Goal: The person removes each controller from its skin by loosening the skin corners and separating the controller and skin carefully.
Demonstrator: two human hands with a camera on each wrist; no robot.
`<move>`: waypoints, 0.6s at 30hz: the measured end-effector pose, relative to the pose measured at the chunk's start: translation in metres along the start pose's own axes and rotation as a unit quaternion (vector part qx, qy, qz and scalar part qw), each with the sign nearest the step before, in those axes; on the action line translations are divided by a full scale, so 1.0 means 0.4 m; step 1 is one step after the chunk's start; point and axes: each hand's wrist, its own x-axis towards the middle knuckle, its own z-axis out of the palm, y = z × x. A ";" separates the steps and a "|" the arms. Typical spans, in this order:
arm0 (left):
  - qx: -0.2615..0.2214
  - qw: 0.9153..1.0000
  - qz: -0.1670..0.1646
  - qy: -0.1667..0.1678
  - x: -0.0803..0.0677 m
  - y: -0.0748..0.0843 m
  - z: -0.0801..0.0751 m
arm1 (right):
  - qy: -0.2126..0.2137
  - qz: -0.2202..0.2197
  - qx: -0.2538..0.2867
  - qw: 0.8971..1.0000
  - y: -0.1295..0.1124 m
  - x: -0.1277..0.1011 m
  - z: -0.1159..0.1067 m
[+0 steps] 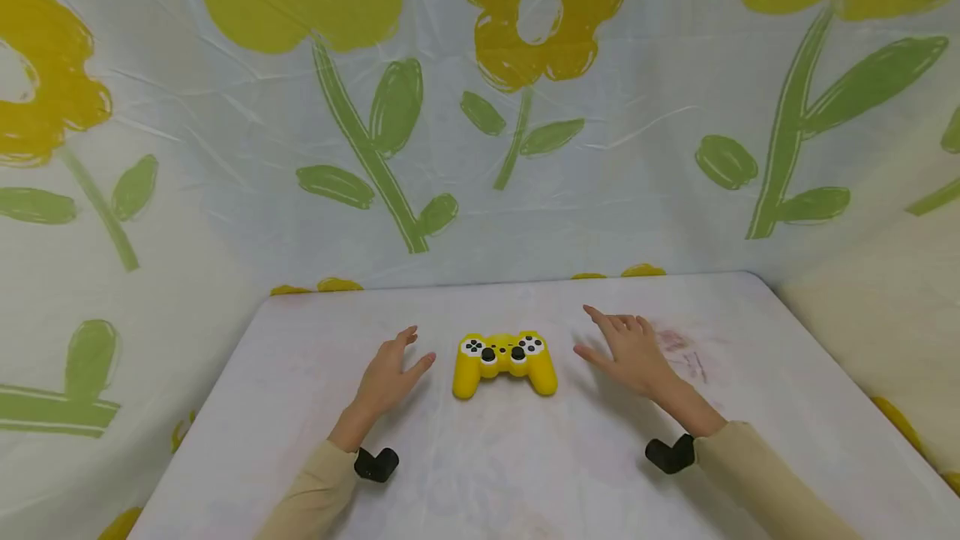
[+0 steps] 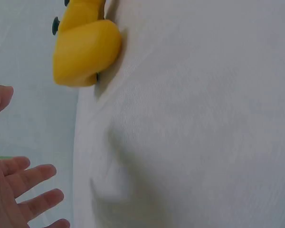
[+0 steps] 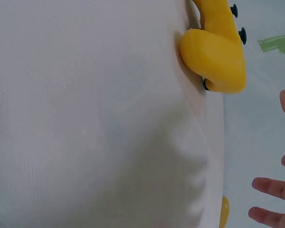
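A yellow game controller (image 1: 505, 363) with black thumbsticks and white button areas lies flat on the table, its two grips toward the person. The left hand (image 1: 387, 376) hovers to its left, fingers spread and touching nothing. On the other side the right hand (image 1: 628, 357) is held above the table, thumb and fingers apart, also holding nothing. In the left wrist view one rounded end of the controller (image 2: 85, 52) shows above the left fingers (image 2: 35, 178). The right wrist view has the other end of the controller (image 3: 216, 59) with the right fingers (image 3: 273, 187) below it.
The table (image 1: 502, 473) has a pale, faintly patterned cover with rounded far corners. Behind it and at both sides hangs a white curtain (image 1: 637, 148) printed with yellow flowers and green stems. A small black device (image 1: 377, 465) sits at the left wrist, another black device (image 1: 670, 454) at the right.
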 end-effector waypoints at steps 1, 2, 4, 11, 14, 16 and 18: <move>-0.011 1.000 -0.013 -0.010 -0.002 0.010 0.002 | -0.003 0.003 0.005 1.000 -0.003 0.000 0.006; -0.021 0.999 -0.024 -0.019 -0.004 0.019 0.004 | -0.005 0.005 0.011 1.000 -0.005 0.001 0.012; -0.039 0.998 -0.040 -0.032 -0.007 0.034 0.010 | -0.001 0.003 0.014 1.000 -0.007 0.000 0.022; -0.115 0.990 -0.065 -0.050 -0.009 0.074 0.033 | 0.030 0.014 0.084 0.996 -0.027 0.007 0.041; -0.136 0.986 -0.076 -0.051 -0.003 0.090 0.036 | 0.026 0.038 0.139 0.989 -0.041 0.014 0.052; -0.145 0.984 -0.087 -0.049 0.002 0.099 0.037 | 0.014 0.053 0.164 0.985 -0.052 0.019 0.060; -0.152 0.983 -0.095 -0.046 0.007 0.106 0.040 | 0.003 0.060 0.181 0.982 -0.063 0.025 0.067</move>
